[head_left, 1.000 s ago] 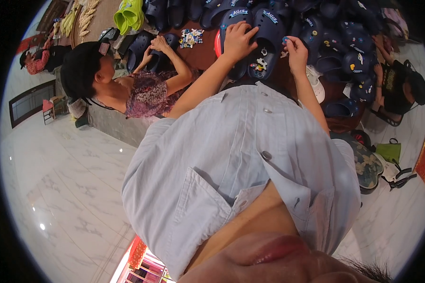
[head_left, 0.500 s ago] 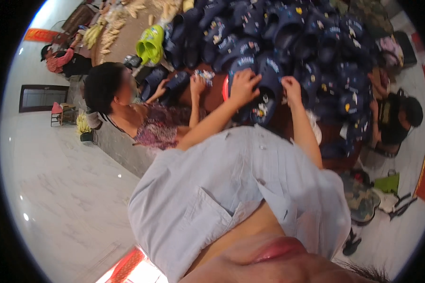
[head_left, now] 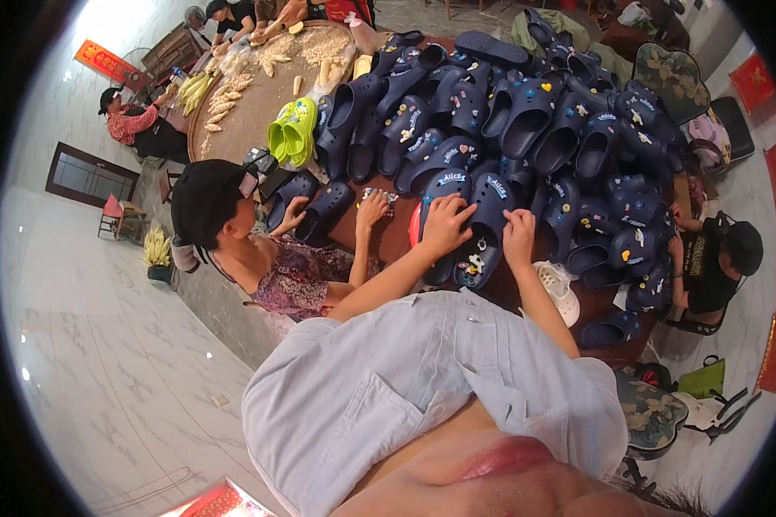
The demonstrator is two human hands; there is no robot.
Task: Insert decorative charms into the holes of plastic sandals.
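Observation:
A navy clog [head_left: 485,231] with small charms on its top lies on the brown table [head_left: 386,241] in front of me. My left hand [head_left: 444,224] grips its left side, fingers curled over the strap end. My right hand [head_left: 519,237] holds its right edge with pinched fingers. A second navy clog [head_left: 441,188] lies just behind my left hand. A big pile of navy clogs [head_left: 535,112] with coloured charms covers the table beyond both hands. My light blue shirt [head_left: 422,388] fills the lower middle of the view.
A co-worker in a black cap [head_left: 205,196] sits at my left, hands on another navy clog [head_left: 326,208]. A pair of green clogs [head_left: 291,131] and a white clog [head_left: 560,291] lie nearby. A person in black [head_left: 707,258] sits at right. Corn cobs [head_left: 259,86] cover a far round table.
The view has tilted, so more of the clog pile and far table shows. Both my hands stay on the same navy clog; the co-worker's hand has moved nearer my left hand.

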